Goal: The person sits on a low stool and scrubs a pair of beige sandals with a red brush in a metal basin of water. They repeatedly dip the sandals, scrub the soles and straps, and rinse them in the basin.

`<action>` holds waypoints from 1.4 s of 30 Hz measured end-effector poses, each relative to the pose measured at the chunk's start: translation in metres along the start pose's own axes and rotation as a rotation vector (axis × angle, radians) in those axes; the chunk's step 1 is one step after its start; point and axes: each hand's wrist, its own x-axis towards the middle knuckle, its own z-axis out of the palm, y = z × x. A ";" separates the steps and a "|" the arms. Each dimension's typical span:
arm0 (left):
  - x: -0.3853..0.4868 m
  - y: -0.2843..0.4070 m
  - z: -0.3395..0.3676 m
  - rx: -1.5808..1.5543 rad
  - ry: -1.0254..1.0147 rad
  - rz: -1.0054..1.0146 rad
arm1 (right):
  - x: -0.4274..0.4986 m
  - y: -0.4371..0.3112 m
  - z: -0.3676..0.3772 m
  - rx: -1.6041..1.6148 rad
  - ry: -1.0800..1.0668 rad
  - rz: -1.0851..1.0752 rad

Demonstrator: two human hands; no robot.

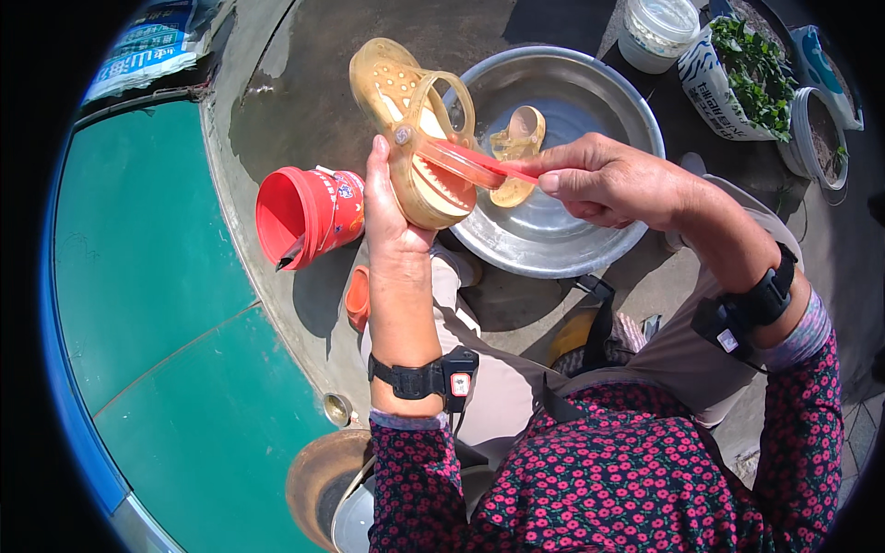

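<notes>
My left hand point(388, 200) grips the heel end of a yellowish plastic clog point(387, 83), its toe pointing up and away from me. The clog's strap stands up over its opening. My right hand point(601, 183) pinches the handle of a red plastic brush point(508, 168). The brush's head reaches into the heel part of the clog, partly hidden by the clog's side. Behind both hands, a wide metal basin point(553, 259) rests on the ground. A second yellowish clog point(515, 193) lies in the basin, where shallow water appears to be.
A red plastic bucket point(339, 207) lies tilted left of my forearm, near an orange object point(357, 297). A green panel point(152, 228) spans the left side. A white tub point(657, 34), leafy plants point(750, 72) in a bag and a soil-filled bucket point(819, 138) stand upper right. A brown pot point(311, 477) is lower left.
</notes>
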 end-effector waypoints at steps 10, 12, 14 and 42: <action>0.003 -0.012 0.006 -0.091 0.032 -0.009 | -0.013 0.005 0.002 -0.050 0.400 -0.223; 0.005 -0.010 0.005 -0.130 0.070 -0.039 | -0.011 0.006 0.000 0.028 0.509 -0.255; 0.006 -0.006 0.005 -0.124 0.116 -0.019 | -0.016 0.005 -0.007 0.167 0.491 -0.301; 0.015 -0.027 0.011 -0.072 -0.061 0.052 | 0.004 0.033 0.036 -0.230 0.276 -0.233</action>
